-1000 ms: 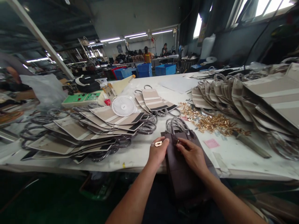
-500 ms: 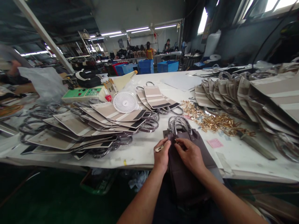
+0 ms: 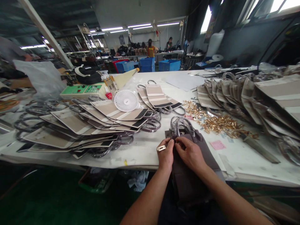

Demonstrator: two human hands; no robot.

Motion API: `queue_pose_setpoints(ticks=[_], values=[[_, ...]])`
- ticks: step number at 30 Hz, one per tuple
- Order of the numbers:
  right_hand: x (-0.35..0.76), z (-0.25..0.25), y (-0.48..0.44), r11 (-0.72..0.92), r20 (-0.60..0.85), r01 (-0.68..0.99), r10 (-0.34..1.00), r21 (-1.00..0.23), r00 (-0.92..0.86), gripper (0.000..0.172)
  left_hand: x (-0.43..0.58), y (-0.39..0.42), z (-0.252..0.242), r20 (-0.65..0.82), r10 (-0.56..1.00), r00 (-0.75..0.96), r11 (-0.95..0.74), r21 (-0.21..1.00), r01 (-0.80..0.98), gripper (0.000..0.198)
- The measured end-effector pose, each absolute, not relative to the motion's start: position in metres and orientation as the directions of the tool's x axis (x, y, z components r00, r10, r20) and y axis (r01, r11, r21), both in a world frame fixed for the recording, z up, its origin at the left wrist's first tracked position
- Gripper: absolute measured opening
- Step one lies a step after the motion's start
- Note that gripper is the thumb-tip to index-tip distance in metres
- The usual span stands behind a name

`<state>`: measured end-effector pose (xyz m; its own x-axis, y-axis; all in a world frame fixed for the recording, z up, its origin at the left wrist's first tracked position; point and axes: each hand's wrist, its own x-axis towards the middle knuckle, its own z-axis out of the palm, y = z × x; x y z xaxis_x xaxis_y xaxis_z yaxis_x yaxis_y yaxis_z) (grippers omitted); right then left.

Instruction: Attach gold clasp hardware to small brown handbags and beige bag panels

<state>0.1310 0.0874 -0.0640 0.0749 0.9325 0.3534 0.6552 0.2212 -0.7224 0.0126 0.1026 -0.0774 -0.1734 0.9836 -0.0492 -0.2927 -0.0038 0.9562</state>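
A dark brown handbag [image 3: 187, 182] leans at the table's front edge, its plastic-wrapped handles [image 3: 181, 122] pointing away from me. My left hand [image 3: 166, 157] is closed on the bag's upper left edge, thumb on the near side. A gold-coloured metal plate with a slot [image 3: 161, 148] sits across its fingers. Beside it, my right hand [image 3: 191, 153] pinches a tiny gold-coloured metal piece near the base of the handle. The fingertips of both hands nearly meet, and they partly hide that piece.
Loose gold fittings [image 3: 220, 123] lie heaped beyond the bag. Flat beige bag panels with wrapped handles [image 3: 70, 122] are stacked left, with a white fan [image 3: 126, 100] on them. More panels [image 3: 253, 97] stand right. A flat grey-green tool [image 3: 261, 149] and pink paper [image 3: 217, 144] lie nearby.
My left hand has shifted slightly right, closer to the right hand. The gold plate on its fingers has turned and shows more of its face. The view has moved slightly.
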Motion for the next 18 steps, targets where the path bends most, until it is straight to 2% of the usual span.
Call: queue_pose_setpoints(ticks=[6,10,18], values=[[0.136,-0.05,0.089,0.163,0.21,0.685,0.978,-0.71,-0.015,0.023,0.006,0.101,-0.078,-0.008,0.978,-0.207,-0.037,0.977,-0.211,0.02],[0.139,-0.05,0.088,0.219,0.247,0.634,0.968,-0.742,-0.046,0.028,0.005,0.099,-0.079,0.014,0.98,-0.2,-0.052,0.981,-0.189,0.022],[0.133,-0.055,0.086,0.165,0.258,0.581,0.963,-0.797,0.08,0.024,0.003,0.099,-0.081,0.038,0.983,-0.181,-0.073,0.98,-0.188,0.025]])
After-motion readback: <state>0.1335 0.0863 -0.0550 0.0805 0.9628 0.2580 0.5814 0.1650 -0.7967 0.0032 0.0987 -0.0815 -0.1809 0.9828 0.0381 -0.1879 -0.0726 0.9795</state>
